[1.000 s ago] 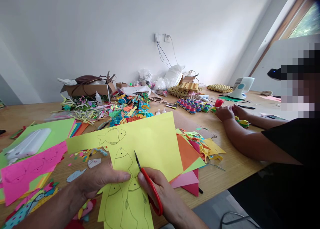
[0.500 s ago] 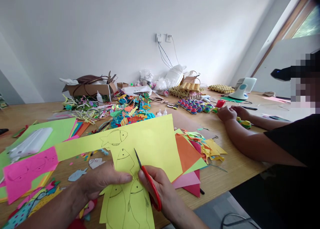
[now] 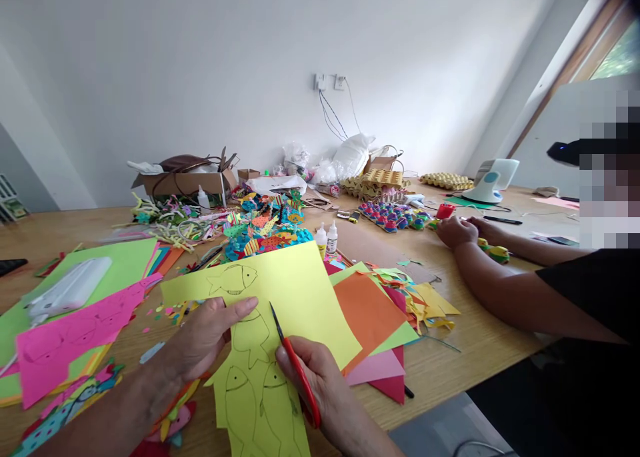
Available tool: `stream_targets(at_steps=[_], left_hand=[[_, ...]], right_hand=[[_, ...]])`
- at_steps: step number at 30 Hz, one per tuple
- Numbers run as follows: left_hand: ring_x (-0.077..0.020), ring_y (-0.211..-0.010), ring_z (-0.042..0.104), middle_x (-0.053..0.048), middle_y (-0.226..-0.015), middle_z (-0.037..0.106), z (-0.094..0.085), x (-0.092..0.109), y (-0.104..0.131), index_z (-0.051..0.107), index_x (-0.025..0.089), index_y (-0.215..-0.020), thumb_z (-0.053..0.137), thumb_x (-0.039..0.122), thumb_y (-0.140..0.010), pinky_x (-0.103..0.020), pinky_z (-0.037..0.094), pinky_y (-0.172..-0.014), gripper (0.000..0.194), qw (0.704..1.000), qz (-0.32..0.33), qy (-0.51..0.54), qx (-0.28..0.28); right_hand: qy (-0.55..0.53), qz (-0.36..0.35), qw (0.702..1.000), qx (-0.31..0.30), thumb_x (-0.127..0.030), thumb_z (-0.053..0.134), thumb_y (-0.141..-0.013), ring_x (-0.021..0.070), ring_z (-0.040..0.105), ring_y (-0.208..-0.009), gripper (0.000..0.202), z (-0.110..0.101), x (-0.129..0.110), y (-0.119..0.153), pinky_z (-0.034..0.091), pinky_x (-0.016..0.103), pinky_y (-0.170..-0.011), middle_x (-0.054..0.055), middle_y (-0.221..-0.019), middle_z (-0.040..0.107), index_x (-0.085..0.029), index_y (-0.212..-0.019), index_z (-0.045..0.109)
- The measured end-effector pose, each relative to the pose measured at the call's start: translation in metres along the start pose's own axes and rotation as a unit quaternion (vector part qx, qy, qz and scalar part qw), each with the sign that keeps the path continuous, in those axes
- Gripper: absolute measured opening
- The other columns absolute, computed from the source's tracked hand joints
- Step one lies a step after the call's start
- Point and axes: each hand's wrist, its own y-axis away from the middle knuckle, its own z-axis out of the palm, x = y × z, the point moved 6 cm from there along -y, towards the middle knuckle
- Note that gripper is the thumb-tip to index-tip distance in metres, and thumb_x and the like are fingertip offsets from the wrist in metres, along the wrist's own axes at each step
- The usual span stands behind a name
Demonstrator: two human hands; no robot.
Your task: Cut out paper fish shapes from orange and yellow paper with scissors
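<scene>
On the surface's left side, a smooth, rounded white plastic casing (image 3: 70, 287) lies on flat green paper (image 3: 130, 257), beside a matte pink sheet (image 3: 80, 337) with faint fish outlines. The left hand (image 3: 210, 330) pinches a stiff yellow sheet (image 3: 295, 290), thumb on its face, fingers mostly hidden. This step-edged sheet, bearing tapering fish in dark line, is raised above the surface by its near edge, its lower end cut off by the frame. The right hand (image 3: 327, 377) grips scissors (image 3: 303, 380), slim dark blades pointing up, red handles partly covered; whether the blades touch the sheet I cannot tell. Rightward, crisp orange paper (image 3: 363, 317) overlaps other sheets at the near edge, beside curled scraps (image 3: 425, 304). Farther right, a co-worker's hands (image 3: 457, 234) meet around something too hidden to make out.
</scene>
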Motion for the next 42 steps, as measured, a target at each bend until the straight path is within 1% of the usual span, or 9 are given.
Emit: stream_targets(at_steps=[6,10,14,20,24,28,32,36,42], left_hand=[[-0.0283,-0.076,0.071,-0.009,-0.079,0.078,0.004,-0.008,-0.001,0.073,0.012,-0.092,0.066,0.025,-0.077,-0.037,0.055,-0.072,0.021,1.000,-0.011,0.027,0.000],[-0.0292,-0.079,0.071,-0.010,-0.081,0.078,0.004,-0.005,-0.001,0.072,0.012,-0.094,0.064,0.025,-0.078,-0.038,0.055,-0.071,0.021,0.999,-0.018,0.037,-0.005],[-0.0310,-0.084,0.070,-0.007,-0.078,0.078,0.004,0.000,0.002,0.074,0.014,-0.086,0.067,0.023,-0.074,-0.038,0.055,-0.070,0.017,0.999,-0.023,0.041,0.025],[-0.0301,-0.074,0.072,-0.005,-0.069,0.078,0.000,0.005,0.006,0.074,0.014,-0.082,0.072,0.025,-0.067,-0.040,0.055,-0.071,0.019,0.997,-0.021,0.031,0.074],[-0.0282,-0.062,0.071,-0.006,-0.065,0.077,0.002,0.003,0.006,0.074,0.013,-0.078,0.074,0.026,-0.063,-0.039,0.055,-0.064,0.020,0.997,-0.034,0.043,0.059],[-0.0251,-0.052,0.069,-0.007,-0.060,0.076,0.005,-0.005,0.005,0.074,0.012,-0.068,0.075,0.026,-0.064,-0.035,0.054,-0.054,0.015,0.997,-0.047,0.049,0.038],[-0.0228,-0.051,0.069,-0.005,-0.055,0.074,0.006,-0.009,0.005,0.071,0.013,-0.060,0.068,0.025,-0.073,-0.033,0.054,-0.055,0.018,0.999,-0.030,0.030,0.030],[-0.0233,-0.051,0.068,-0.005,-0.057,0.075,0.007,-0.011,0.006,0.073,0.013,-0.063,0.064,0.026,-0.077,-0.034,0.054,-0.057,0.021,0.999,-0.031,0.015,0.018],[-0.0249,-0.060,0.070,-0.006,-0.066,0.077,0.005,-0.013,0.004,0.075,0.014,-0.078,0.066,0.026,-0.075,-0.035,0.054,-0.063,0.015,0.999,-0.030,0.043,0.008]], right_hand=[[-0.071,-0.011,0.996,-0.045,-0.059,0.051,-0.081,0.0114,0.046,-0.060,0.048,0.009,-0.016,0.004,0.040,0.020,-0.058,0.000,-0.068,0.056,-0.014,-0.085,0.067],[-0.056,-0.019,0.998,-0.038,-0.056,0.051,-0.083,0.0150,0.054,-0.067,0.045,0.008,-0.022,0.007,0.044,0.023,-0.066,0.002,-0.074,0.061,-0.015,-0.087,0.069],[-0.005,-0.028,0.999,-0.017,-0.054,0.051,-0.083,0.0189,0.056,-0.077,0.042,0.003,-0.020,0.006,0.046,0.025,-0.070,0.004,-0.081,0.064,-0.017,-0.089,0.069],[-0.002,-0.018,0.999,-0.039,-0.063,0.048,-0.080,0.0189,0.056,-0.072,0.051,0.006,-0.022,0.003,0.045,0.026,-0.069,0.004,-0.076,0.064,-0.017,-0.086,0.069],[-0.006,-0.008,0.998,-0.057,-0.065,0.046,-0.079,0.0166,0.054,-0.068,0.056,0.009,-0.023,0.002,0.043,0.024,-0.064,0.003,-0.074,0.063,-0.015,-0.086,0.068],[0.014,-0.032,0.999,-0.024,-0.059,0.044,-0.084,0.0182,0.055,-0.074,0.051,0.007,-0.026,0.000,0.043,0.025,-0.069,0.003,-0.075,0.063,-0.015,-0.086,0.068],[0.018,-0.029,0.999,0.011,-0.054,0.046,-0.086,0.0198,0.056,-0.078,0.045,0.006,-0.024,-0.001,0.043,0.027,-0.073,0.004,-0.079,0.064,-0.015,-0.089,0.068],[-0.054,-0.017,0.998,0.004,-0.050,0.050,-0.086,0.0200,0.058,-0.079,0.040,0.011,-0.023,-0.001,0.044,0.027,-0.073,0.004,-0.080,0.065,-0.015,-0.092,0.067],[-0.129,-0.034,0.990,-0.045,-0.049,0.049,-0.087,0.0159,0.058,-0.064,0.041,0.020,-0.022,-0.001,0.042,0.023,-0.058,0.004,-0.073,0.063,-0.012,-0.091,0.067]])
